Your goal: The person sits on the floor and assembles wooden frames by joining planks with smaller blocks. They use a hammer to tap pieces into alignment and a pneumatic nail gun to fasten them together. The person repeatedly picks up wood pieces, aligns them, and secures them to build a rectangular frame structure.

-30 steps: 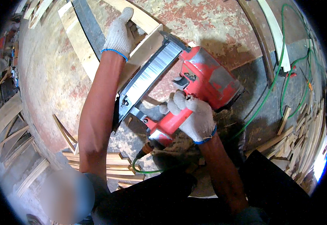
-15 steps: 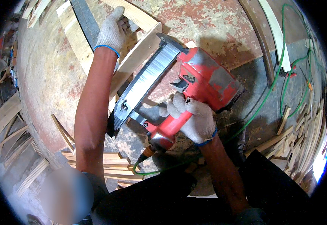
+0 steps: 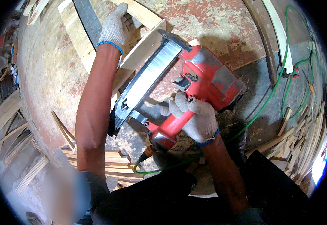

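Observation:
My right hand (image 3: 199,122), in a pale knitted glove with a blue cuff, is wrapped round the handle of a red pneumatic nail gun (image 3: 210,77). The gun's long silver magazine (image 3: 150,71) slants down to the left, and its nose meets the corner of a wooden frame (image 3: 141,52). My left hand (image 3: 113,30), gloved the same way, is closed on the frame near that corner, thumb up against the far rail (image 3: 143,13). Its fingertips are partly hidden in shadow inside the frame. A green air hose (image 3: 144,173) joins the handle's end.
Several short cut boards (image 3: 114,163) lie stacked below my left forearm. A heap of thin wood strips (image 3: 302,138) fills the right side. Long boards (image 3: 278,33) lie at the far right beside the looping hose. Further planks (image 3: 77,35) rest at the upper left.
The whole view has shifted slightly. Both hands, the nail gun and the frame keep the same places relative to one another.

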A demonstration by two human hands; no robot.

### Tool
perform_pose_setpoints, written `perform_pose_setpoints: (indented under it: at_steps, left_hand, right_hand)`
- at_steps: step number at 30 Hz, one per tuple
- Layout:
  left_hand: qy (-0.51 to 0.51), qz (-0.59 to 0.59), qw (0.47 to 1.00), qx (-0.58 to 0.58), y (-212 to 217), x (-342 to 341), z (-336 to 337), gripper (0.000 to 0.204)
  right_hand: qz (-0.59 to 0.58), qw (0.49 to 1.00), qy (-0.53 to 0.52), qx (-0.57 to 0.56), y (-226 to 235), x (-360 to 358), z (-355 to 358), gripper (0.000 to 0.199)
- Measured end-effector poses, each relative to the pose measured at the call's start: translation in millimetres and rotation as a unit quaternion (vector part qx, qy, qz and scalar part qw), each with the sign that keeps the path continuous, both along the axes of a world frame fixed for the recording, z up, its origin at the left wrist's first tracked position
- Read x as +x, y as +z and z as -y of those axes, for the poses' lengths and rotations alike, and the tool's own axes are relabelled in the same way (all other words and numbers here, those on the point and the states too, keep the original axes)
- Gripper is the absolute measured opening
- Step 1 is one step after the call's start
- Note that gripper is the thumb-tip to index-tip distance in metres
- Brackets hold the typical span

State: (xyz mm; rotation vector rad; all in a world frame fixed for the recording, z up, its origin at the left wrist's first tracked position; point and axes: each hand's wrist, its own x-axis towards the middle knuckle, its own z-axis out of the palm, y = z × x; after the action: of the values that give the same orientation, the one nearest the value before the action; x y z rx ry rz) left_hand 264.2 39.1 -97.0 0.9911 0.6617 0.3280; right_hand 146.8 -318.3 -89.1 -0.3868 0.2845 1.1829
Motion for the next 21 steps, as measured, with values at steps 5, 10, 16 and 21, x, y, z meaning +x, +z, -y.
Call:
perform_pose_setpoints:
  at_steps: [5,10,16,21]
  left_hand:
    - [0.016,-0.034,0.999,0.026,8,1,9,0.035]
    - [-0.016,-0.041,0.998,-0.037,-4,-1,-9,0.034]
    - [0.015,-0.001,0.998,0.059,-1,3,7,0.033]
    - [-0.005,-0.014,1.000,-0.010,7,-7,14,0.034]
  right_hand:
    - [0.616,0.755,0.126,-0.186,23,13,-5,0.033]
    - [0.819,0.490,0.134,-0.268,48,23,-14,0.025]
    - [0.825,0.483,0.108,-0.271,46,24,-12,0.019]
    - [0.819,0.505,0.088,-0.258,46,28,-11,0.016]
